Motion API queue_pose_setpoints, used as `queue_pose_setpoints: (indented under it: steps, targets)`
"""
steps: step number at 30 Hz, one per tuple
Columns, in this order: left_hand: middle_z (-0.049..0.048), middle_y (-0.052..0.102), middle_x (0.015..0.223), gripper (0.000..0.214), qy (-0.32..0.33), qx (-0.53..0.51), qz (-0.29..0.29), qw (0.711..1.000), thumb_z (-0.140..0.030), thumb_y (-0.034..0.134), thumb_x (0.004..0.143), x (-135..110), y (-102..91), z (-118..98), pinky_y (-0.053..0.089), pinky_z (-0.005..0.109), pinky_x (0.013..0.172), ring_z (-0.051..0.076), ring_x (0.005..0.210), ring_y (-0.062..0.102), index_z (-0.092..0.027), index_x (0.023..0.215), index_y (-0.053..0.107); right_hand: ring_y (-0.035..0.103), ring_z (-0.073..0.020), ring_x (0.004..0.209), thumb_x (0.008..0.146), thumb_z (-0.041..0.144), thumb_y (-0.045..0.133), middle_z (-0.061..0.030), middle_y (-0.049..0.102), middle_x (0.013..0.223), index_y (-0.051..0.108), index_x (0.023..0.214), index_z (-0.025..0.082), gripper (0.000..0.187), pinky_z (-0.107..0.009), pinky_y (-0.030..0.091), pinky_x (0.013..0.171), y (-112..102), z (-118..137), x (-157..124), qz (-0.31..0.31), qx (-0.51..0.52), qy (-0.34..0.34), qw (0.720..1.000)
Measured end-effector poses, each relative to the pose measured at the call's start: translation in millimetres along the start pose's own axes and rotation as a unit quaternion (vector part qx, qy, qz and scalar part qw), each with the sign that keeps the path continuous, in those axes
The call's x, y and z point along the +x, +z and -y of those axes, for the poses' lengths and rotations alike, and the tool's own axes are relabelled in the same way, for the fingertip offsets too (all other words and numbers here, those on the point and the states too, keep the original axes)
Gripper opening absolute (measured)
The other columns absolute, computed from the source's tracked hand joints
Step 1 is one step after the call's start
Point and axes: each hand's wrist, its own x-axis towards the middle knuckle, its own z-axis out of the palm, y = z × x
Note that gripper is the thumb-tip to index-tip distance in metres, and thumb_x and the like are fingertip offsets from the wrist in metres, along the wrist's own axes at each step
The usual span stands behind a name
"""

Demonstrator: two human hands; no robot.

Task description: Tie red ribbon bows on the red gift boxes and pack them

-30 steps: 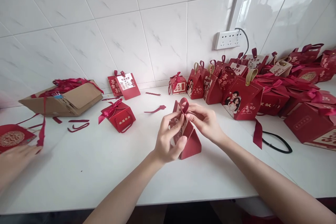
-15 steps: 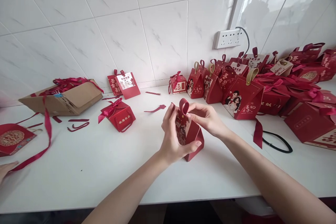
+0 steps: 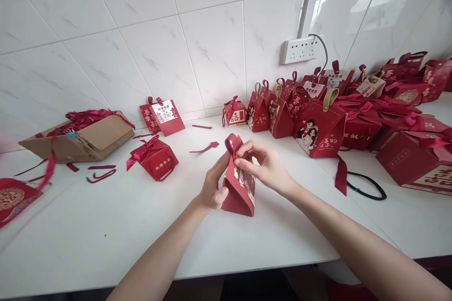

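A small red peaked gift box (image 3: 241, 189) with a printed front and a red loop handle stands on the white table (image 3: 141, 230) in front of me. My left hand (image 3: 213, 186) grips its left side, thumb on the lower edge. My right hand (image 3: 263, 165) pinches the top of the box just under the loop. Both hands are closed on this box.
Many finished red gift boxes (image 3: 319, 127) crowd the right side along the wall. A ribboned red box (image 3: 154, 160), a cardboard box (image 3: 81, 138) with ribbons, loose ribbon scraps (image 3: 101, 173) and a red card (image 3: 165, 115) lie to the left. A black cable (image 3: 367, 190) runs at right.
The box has turned so its printed face points toward me. My right hand moved from the side to pinch the top. Another person's hand at far left has left the view.
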Motion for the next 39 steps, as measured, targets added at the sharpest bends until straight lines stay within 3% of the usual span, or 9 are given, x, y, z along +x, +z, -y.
queue_pose_setpoints:
  steps: [3,16,20,25,32,39]
  targets:
    - [0.0135,0.061,0.11,0.051,0.062,-0.054,0.062,0.995,-0.053,0.038,0.084,1.9,-5.6,-1.2,0.055,0.044,0.081,0.034,0.103,0.06,-0.02,0.118,0.054,0.054,-0.0122,0.069,0.077,0.03,0.065,-0.0008,0.059,0.078,0.059,0.077,0.019,0.012,-0.027,0.044,0.063,-0.8,0.6,0.5,-0.018,-0.021,-0.003,1.0]
    - [0.0103,0.064,0.099,0.044,0.082,-0.018,0.043,0.996,-0.053,0.041,0.082,6.4,-4.5,-8.5,0.054,0.043,0.081,0.03,0.095,0.063,-0.025,0.111,0.06,0.055,-0.0115,0.062,0.072,0.02,0.059,-0.0002,0.059,0.074,0.056,0.071,0.018,0.004,-0.027,0.047,0.058,3.3,8.5,-5.3,-0.063,-0.023,0.01,0.998]
    - [0.0109,0.062,0.096,0.042,0.124,0.001,0.049,0.991,-0.047,0.038,0.084,6.7,-4.0,-7.5,0.053,0.046,0.081,0.029,0.093,0.062,-0.022,0.111,0.059,0.054,-0.0114,0.061,0.073,0.019,0.058,-0.0004,0.057,0.074,0.056,0.071,0.019,0.003,-0.028,0.048,0.059,3.8,8.0,-7.0,-0.087,-0.051,-0.035,0.994]
    - [0.0111,0.063,0.094,0.042,0.064,-0.032,0.053,0.996,-0.05,0.039,0.083,4.1,-6.1,-9.7,0.054,0.045,0.077,0.03,0.088,0.063,-0.026,0.11,0.06,0.055,-0.0139,0.067,0.079,0.018,0.054,-0.0018,0.059,0.073,0.057,0.071,0.02,0.008,-0.029,0.047,0.062,-2.1,7.4,-6.0,-0.057,-0.132,-0.139,0.98]
    - [0.0088,0.059,0.079,0.04,-0.049,-0.078,0.036,0.995,-0.057,0.045,0.076,0.4,-8.4,-9.2,0.054,0.042,0.069,0.027,0.075,0.06,-0.025,0.091,0.064,0.054,-0.0129,0.063,0.077,0.021,0.058,-0.0011,0.058,0.073,0.054,0.074,0.021,0.005,-0.027,0.047,0.059,-2.2,6.8,-4.0,-0.058,-0.15,-0.132,0.978]
    - [0.007,0.058,0.078,0.032,0.022,-0.064,0.05,0.996,-0.046,0.041,0.082,1.0,-5.1,-12.6,0.053,0.043,0.07,0.026,0.074,0.061,-0.026,0.093,0.064,0.052,-0.0113,0.062,0.072,0.016,0.055,0.0007,0.057,0.071,0.05,0.07,0.02,0.007,-0.024,0.044,0.057,1.0,14.0,-5.2,-0.059,-0.121,-0.057,0.989]
